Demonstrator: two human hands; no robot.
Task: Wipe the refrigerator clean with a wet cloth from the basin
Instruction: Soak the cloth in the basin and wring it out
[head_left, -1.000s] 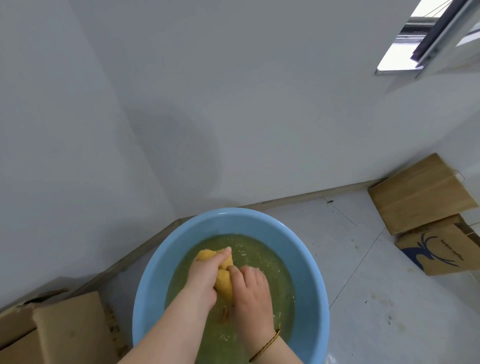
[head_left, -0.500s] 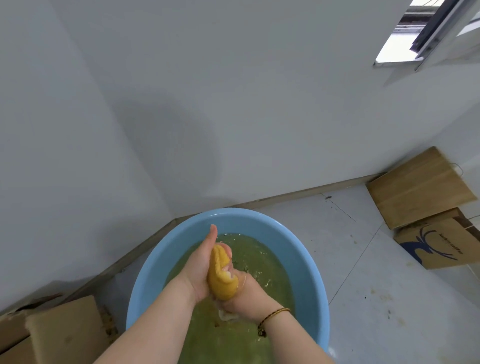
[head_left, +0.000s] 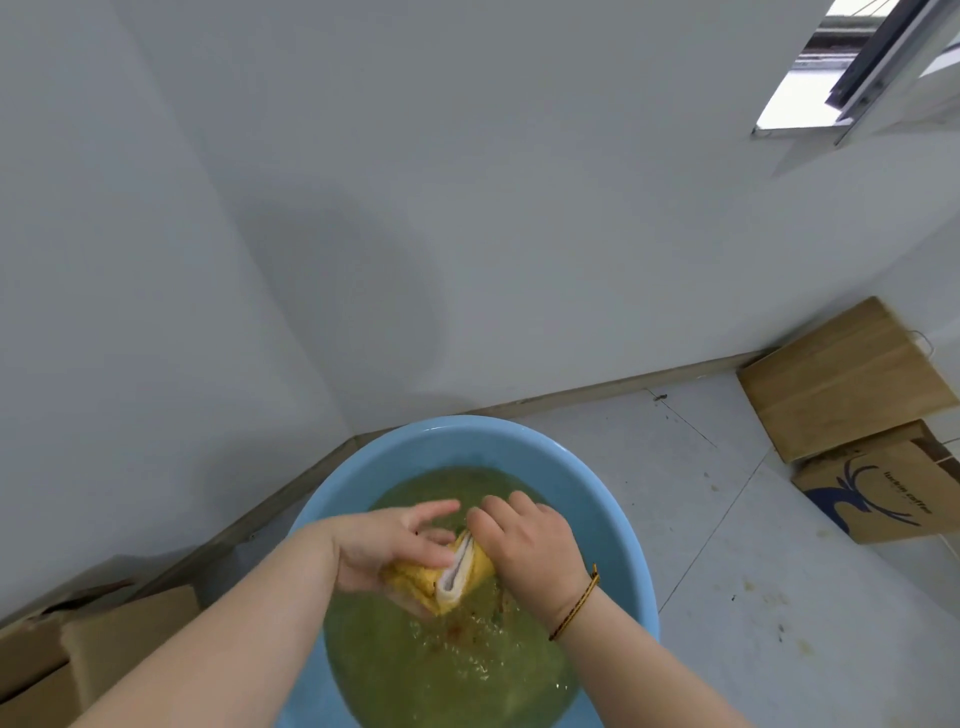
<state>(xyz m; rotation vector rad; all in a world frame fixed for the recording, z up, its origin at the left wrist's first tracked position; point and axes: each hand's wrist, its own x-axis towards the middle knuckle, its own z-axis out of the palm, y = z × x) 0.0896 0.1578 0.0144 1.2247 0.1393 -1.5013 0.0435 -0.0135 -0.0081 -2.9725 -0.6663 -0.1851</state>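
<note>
Both hands meet on the cloth (head_left: 457, 574) above the water. Left hand (head_left: 387, 545) cradles the folded yellow wad from below and from the left, thumb laid across its top and fingers partly straight, so its grip is a loose hold round the cloth. Right hand (head_left: 524, 543) comes in from the right with knuckles up and fingers curled down onto the cloth's far end, clamped on it. A white folded edge of the cloth shows between the two hands.

A cord bracelet (head_left: 576, 603) circles the right wrist.

The cloth sits just over the greenish water (head_left: 447, 670), inside the blue basin (head_left: 613, 525). Small bubbles and reddish specks float right under the hands. The basin's far rim lies close to the skirting where the floor (head_left: 727, 597) meets the wall (head_left: 467, 208), and its left rim is near the corner of the two walls.

To the left, a cardboard box (head_left: 93, 660) stands just beside the basin. To the right, the tiled floor runs open from the basin's rim toward two brown paper bags (head_left: 852, 395), well apart from the basin and set against the far wall; the nearer bag carries a blue print. A window (head_left: 831, 73) opens high at the upper right.
</note>
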